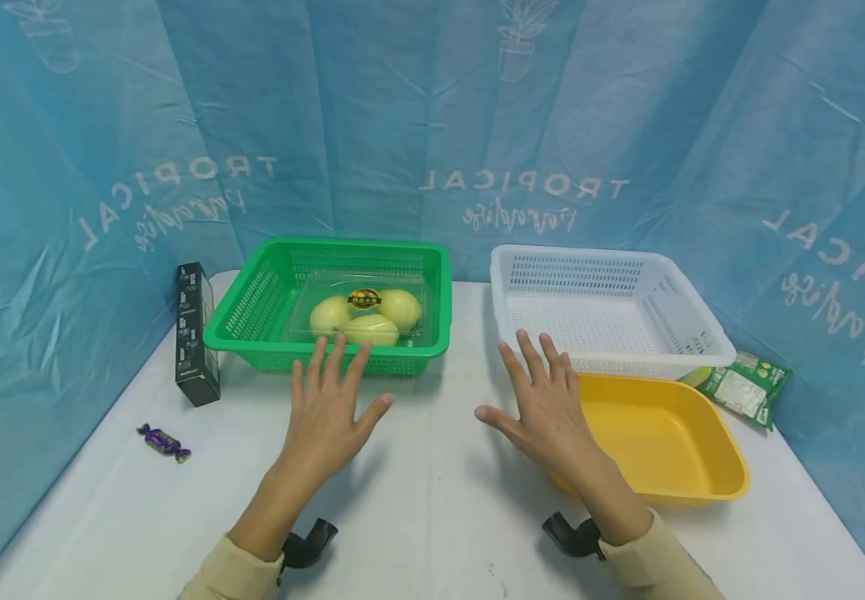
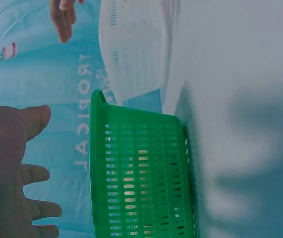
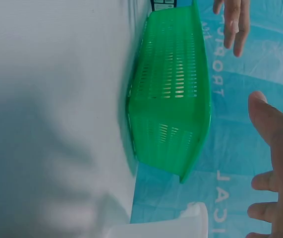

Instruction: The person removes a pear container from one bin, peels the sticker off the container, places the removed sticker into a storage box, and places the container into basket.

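My left hand hovers over the table with fingers spread, its fingertips overlapping the front rim of the green basket in the head view. Inside that basket lies a clear plastic box with several pale yellow-green round fruits and a dark label on the lid. My right hand, also spread and holding nothing, is raised in front of the white basket. Part of the yellow tray is hidden behind the right hand and wrist. Both wrist views show the fingers apart, beside the green basket.
A black box stands left of the green basket. Nearer on the left lies a purple wrapped candy. On the right, a green packet lies beside the white basket and the tray. A blue curtain hangs around the white table.
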Motion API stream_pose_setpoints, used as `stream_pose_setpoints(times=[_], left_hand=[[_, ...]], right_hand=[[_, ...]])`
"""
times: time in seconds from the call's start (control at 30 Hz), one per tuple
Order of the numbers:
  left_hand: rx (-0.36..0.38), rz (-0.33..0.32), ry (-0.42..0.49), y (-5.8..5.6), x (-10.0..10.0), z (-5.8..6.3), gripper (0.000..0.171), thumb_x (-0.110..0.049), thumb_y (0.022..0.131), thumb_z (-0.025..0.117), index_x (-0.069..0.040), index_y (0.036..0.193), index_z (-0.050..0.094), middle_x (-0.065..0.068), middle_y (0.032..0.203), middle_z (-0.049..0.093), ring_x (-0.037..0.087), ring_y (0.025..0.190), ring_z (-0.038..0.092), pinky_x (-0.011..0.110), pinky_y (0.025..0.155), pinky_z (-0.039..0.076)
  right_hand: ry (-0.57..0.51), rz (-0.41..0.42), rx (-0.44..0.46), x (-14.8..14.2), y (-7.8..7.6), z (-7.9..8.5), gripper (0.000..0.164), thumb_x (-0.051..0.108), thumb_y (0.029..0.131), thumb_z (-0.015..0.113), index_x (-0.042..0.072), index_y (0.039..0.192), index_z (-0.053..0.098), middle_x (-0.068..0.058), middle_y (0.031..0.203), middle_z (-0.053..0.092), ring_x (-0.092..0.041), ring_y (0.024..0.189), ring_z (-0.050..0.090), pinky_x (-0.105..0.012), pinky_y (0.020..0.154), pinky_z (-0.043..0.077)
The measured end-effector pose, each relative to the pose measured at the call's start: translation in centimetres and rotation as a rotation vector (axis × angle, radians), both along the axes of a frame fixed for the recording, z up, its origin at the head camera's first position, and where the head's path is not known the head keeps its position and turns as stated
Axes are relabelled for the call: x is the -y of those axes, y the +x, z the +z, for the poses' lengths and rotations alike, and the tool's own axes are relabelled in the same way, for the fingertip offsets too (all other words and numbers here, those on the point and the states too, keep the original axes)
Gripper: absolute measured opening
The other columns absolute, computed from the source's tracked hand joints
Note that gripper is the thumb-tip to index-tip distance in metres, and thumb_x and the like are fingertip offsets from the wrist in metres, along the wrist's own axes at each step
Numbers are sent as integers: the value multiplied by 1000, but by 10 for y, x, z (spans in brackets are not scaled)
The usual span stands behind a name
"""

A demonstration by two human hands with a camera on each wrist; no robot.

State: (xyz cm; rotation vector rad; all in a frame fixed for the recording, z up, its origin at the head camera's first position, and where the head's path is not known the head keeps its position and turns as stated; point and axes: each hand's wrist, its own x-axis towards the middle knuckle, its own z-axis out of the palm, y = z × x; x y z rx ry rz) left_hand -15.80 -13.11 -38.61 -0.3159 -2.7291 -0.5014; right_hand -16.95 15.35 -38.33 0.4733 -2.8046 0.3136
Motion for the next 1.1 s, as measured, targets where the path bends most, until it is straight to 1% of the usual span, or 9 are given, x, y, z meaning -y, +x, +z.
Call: stream_pose_setpoints(times=[0.2, 0.47, 0.6, 0.77, 0.9, 1.1], left_hand=[[-28, 6, 17, -3, 3, 1, 75, -51, 89, 56, -18, 149, 27, 18, 157, 17, 41, 145, 11, 68, 110, 8], [-82, 22, 33, -7, 8, 2, 73, -47, 88, 59, -13, 147, 33, 19, 154, 24, 42, 144, 14, 68, 110, 11], [-76, 20, 67, -8, 11, 3, 71, -46, 89, 58, -13, 147, 33, 19, 153, 25, 42, 144, 13, 68, 110, 9], [-86, 21, 97, -10, 14, 4, 68, -44, 90, 58, -11, 145, 36, 20, 152, 28, 43, 143, 16, 68, 109, 11], [-94, 28, 109, -12, 18, 4, 67, -43, 90, 58, -11, 145, 36, 21, 150, 30, 42, 142, 18, 68, 109, 13], [-75, 27, 135, -18, 24, 7, 66, -41, 91, 57, -12, 146, 34, 22, 151, 28, 44, 142, 18, 69, 108, 13]], right_hand=[[-16, 11, 18, 6, -4, 5, 91, 64, 81, 57, 16, 151, 24, -10, 160, 11, -36, 147, 5, -60, 115, 7], [-49, 34, 33, 14, -9, 9, 90, 62, 81, 60, 15, 150, 25, -9, 160, 12, -34, 147, 6, -60, 115, 10], [-71, 43, 36, 18, -12, 12, 89, 62, 82, 59, 16, 150, 24, -9, 160, 13, -34, 147, 8, -60, 114, 12], [-100, 52, 39, 23, -16, 14, 89, 61, 82, 60, 18, 150, 24, -9, 159, 14, -33, 146, 10, -60, 113, 17], [-119, 68, 46, 26, -20, 16, 88, 61, 82, 59, 18, 151, 23, -8, 159, 14, -33, 146, 10, -59, 113, 18], [-143, 94, 73, 29, -25, 17, 87, 61, 84, 57, 19, 151, 22, -7, 160, 14, -32, 146, 11, -59, 113, 18]])
